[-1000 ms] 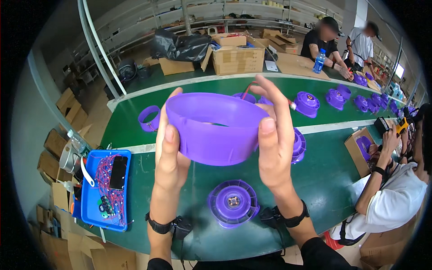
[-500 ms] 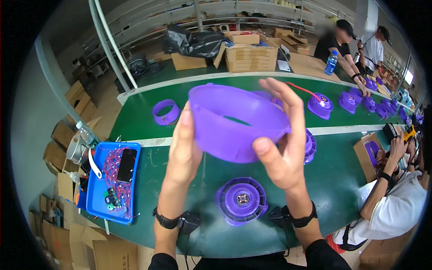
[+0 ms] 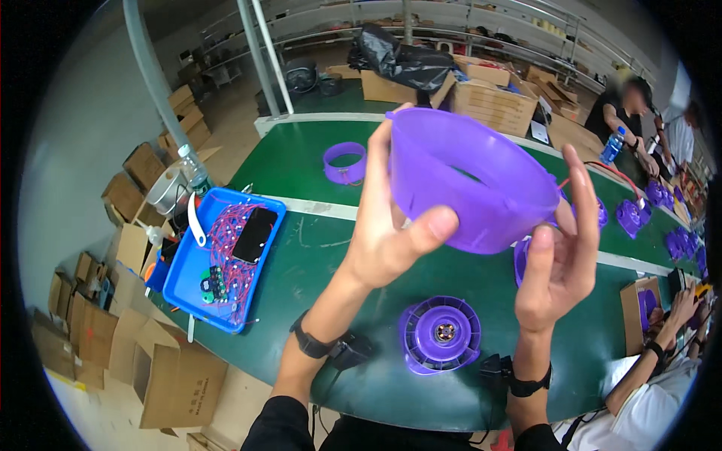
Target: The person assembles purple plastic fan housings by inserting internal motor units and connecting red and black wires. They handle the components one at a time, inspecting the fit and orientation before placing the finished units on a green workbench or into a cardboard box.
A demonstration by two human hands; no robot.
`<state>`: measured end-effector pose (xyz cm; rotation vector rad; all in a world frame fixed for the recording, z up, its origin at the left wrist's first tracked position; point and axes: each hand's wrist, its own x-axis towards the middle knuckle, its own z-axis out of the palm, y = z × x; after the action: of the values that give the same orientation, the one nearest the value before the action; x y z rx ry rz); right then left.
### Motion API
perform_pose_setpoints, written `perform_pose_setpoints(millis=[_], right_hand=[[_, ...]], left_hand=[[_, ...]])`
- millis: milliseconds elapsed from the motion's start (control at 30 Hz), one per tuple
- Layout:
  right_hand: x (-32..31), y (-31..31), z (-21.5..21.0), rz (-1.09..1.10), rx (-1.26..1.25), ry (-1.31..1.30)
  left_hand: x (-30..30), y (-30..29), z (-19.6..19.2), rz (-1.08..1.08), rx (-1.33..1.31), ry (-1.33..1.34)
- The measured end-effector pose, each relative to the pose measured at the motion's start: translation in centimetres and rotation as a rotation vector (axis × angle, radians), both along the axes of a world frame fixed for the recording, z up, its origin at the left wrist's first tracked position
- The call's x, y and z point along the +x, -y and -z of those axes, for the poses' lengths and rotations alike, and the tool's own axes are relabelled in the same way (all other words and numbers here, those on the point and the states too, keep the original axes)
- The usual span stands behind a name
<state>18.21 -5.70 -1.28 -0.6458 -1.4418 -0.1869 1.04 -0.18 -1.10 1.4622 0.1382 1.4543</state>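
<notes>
Purple ring [image 3: 481, 210] now tipped rightward, left fingers [image 3: 380, 161] clasping it, hold of right fingers [image 3: 584, 203] unclear

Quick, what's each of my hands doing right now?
Left hand: closed on the purple ring, holding it.
Right hand: open, fingers apart beside the ring's right edge; whether it touches can't be told.

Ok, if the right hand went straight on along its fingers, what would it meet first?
Probably the flat cardboard in the background: the fingers of the right hand point up toward it in the picture. Depth is unclear, though; the hand might pass above it.
</notes>
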Motion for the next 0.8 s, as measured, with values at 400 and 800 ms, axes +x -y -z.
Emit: perform_pose_setpoints(millis=[400,800], right_hand=[[-0.1,0.2,0.1,-0.350,-0.462,-0.243],[0.3,-0.1,0.1,-0.077,-0.388,-0.070]], left_hand=[[0.4,-0.1,0.5,0.386,-0.311,-0.026],[1.0,-0.4,1.1,-0.261,0.098,-0.270]])
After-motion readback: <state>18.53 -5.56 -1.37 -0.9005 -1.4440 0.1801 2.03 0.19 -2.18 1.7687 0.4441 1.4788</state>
